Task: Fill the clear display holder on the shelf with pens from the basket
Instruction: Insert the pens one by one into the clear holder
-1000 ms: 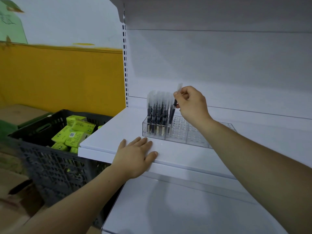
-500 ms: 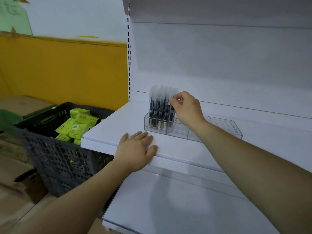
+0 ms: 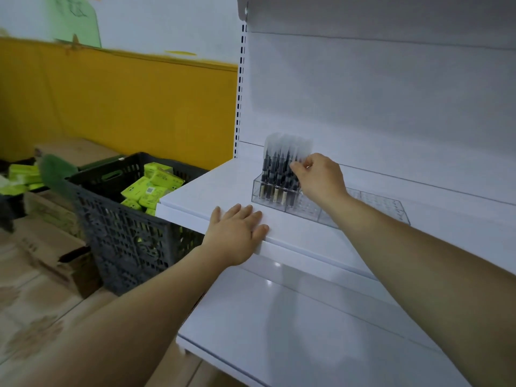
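1. The right hand (image 3: 321, 177) is at the right edge of the bunch of pens (image 3: 275, 169). Its fingers are curled and it looks like it's pinching the top of one pen (image 3: 293, 182). It's blurry there, so I wouldn't swear to the exact grip.
2. The left hand (image 3: 237, 233) lies flat with its fingers straight and close together. It's pressing on the front lip of the shelf (image 3: 223, 188) and holds nothing.
3. The pens stand just left of the right hand's fingertips, packed into the left end of the clear display holder (image 3: 391, 212). Their long axis is straight up and down, with frosted caps on top and butt ends down in the slots.
4. The empty slots run off under the right wrist and further right. That's most of the holder, so I'd say the job is maybe a third done.
5. The relation that matters next is that the basket (image 3: 125, 236) sits down and to the left of the left hand, well apart from the right one. The left hand is clearly nearer for the next grab.
6. All I can see in the basket is green packs (image 3: 152, 188), no loose pens.
7. My guess is the pinched pen gets seated vertically, then the next one goes into the slot immediately right of the fingers.
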Demonstrator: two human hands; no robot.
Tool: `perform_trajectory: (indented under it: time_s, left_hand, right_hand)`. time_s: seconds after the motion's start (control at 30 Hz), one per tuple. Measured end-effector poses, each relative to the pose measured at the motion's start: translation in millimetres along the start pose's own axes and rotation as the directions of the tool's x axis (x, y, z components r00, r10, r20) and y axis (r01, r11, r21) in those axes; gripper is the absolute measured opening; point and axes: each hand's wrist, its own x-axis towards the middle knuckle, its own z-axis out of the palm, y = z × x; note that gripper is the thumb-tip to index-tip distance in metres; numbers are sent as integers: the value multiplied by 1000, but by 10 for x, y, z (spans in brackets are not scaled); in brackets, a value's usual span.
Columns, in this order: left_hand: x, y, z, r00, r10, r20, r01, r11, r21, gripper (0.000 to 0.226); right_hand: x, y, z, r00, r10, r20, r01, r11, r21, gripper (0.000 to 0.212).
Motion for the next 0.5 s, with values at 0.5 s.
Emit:
perform_trajectory:
  time_s: [0.5]
  left_hand:
    - [-1610,-472,-274,870,-487,76,476,791,-385,61]
  right_hand:
    - [-1213,-898,363,831,-328,450,295,945,143,56]
